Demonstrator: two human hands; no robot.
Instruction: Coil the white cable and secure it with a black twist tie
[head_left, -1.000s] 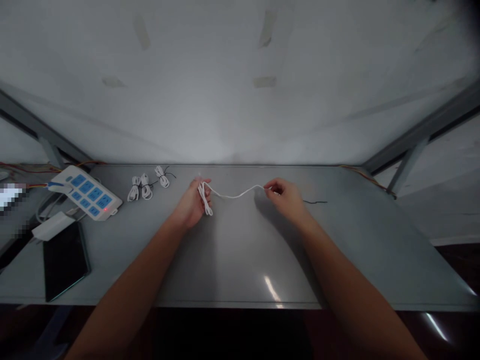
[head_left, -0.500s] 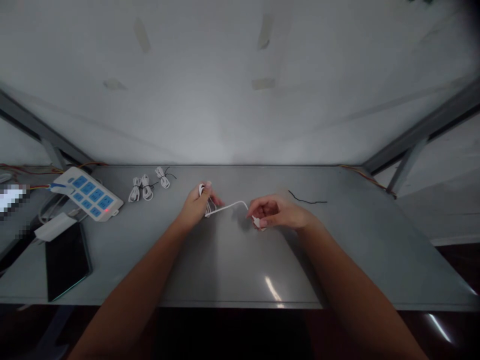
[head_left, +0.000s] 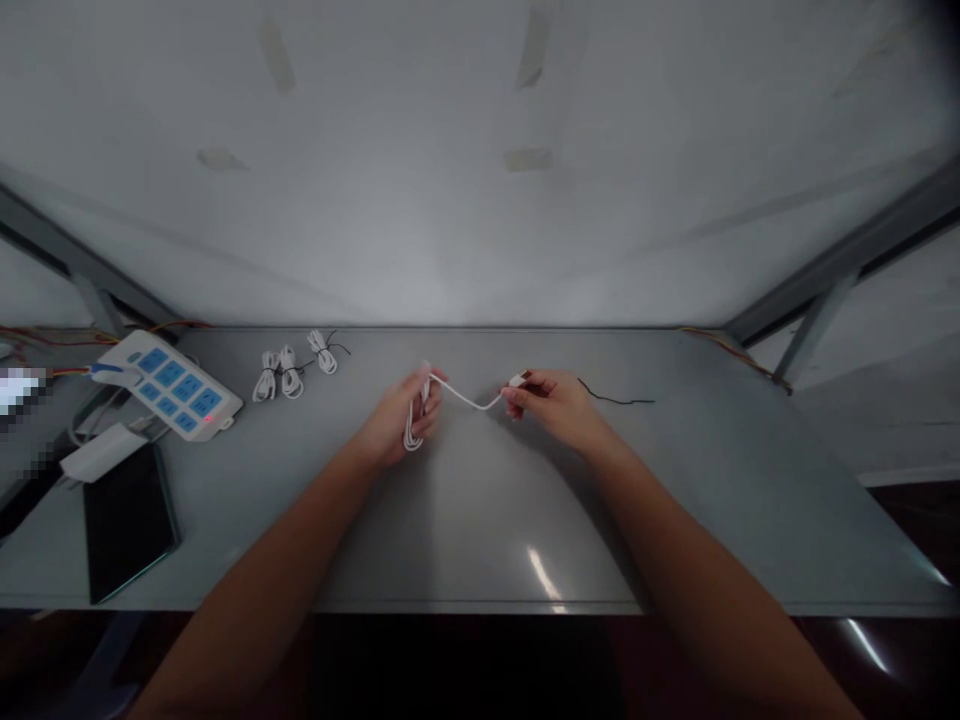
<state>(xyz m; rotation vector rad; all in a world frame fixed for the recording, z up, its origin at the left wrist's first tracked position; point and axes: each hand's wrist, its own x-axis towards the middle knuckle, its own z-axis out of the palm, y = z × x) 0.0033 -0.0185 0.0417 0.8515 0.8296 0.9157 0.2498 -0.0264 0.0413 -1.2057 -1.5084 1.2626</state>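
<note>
My left hand (head_left: pixel 396 425) is curled around a bunch of loops of the white cable (head_left: pixel 466 399), which hang out below the fingers just above the table (head_left: pixel 480 520). From the top of that fist the free end runs in a short sagging span across to my right hand (head_left: pixel 559 408), where thumb and forefinger pinch it just behind the plug (head_left: pixel 517 381); the plug sticks out to the left of the fingertips. Both hands sit near the middle of the table, close together, the left a little lower in the picture. Just past my right hand a black tie (head_left: pixel 615 399) lies loose on the surface. Off to the far left I see three coiled cables (head_left: pixel 289 369) already bound with black ties, lying side by side, and beyond them a power strip (head_left: pixel 169 385) with blue sockets and a red light. A dark phone (head_left: pixel 127 520) rests flat near the front left edge, with a white adapter (head_left: pixel 101 452) just behind it.
</note>
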